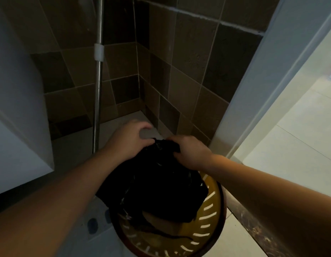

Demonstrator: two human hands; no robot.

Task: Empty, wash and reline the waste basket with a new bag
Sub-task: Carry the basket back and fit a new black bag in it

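Waste basket [213,219] at 6 o'clock, black bag [157,186] half out. Left hand [127,140] and right hand [190,151] grasp bag neck. Emptying step; next likely lift bag clear.

Hidden and cut-off parts

The bag [157,184] covers much of the basket [214,219], whose near rim runs off the bottom edge. Fingertips of the right hand [190,151] are buried in the bag's gathered top. The pole [99,75] leaves the frame at the top; everything is dim and soft.
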